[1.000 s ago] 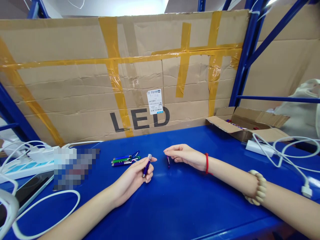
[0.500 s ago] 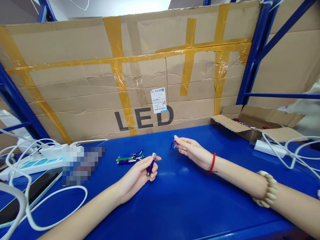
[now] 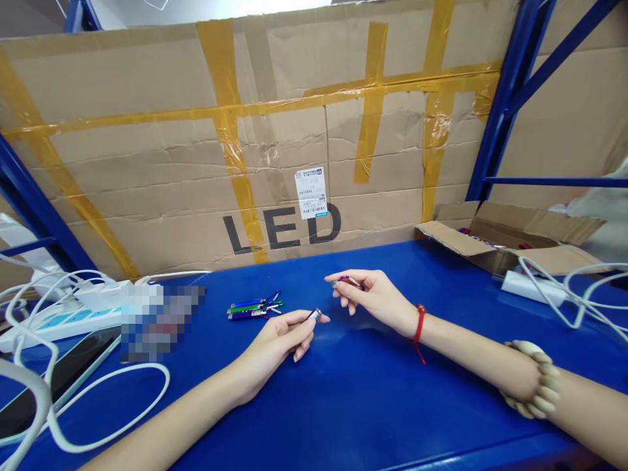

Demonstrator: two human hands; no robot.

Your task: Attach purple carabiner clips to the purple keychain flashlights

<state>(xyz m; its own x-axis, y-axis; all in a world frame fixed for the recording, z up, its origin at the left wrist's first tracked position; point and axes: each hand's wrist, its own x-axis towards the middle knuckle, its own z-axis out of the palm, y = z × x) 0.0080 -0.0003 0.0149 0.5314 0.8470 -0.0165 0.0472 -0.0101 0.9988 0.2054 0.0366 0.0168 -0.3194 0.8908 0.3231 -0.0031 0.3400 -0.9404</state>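
Observation:
My left hand pinches a small keychain flashlight between thumb and fingers; its silver end shows, and most of its body is hidden by the hand. Facing it from the right, my right hand is closed on a small purple carabiner, with a silvery bit at the fingertips. The two hands are a short way apart above the blue table. Left of my left hand lie a blue flashlight, a green flashlight and a purple flashlight, side by side with clips at their right ends.
On the left are a white power strip, looping white cables and a phone. An open cardboard box holding small items stands at the back right, near a white adapter. A large cardboard sheet closes off the back.
My left hand has tilted the flashlight so its silver end points up and right. My right hand has turned, bringing the carabiner to lie more level and slightly nearer the left hand.

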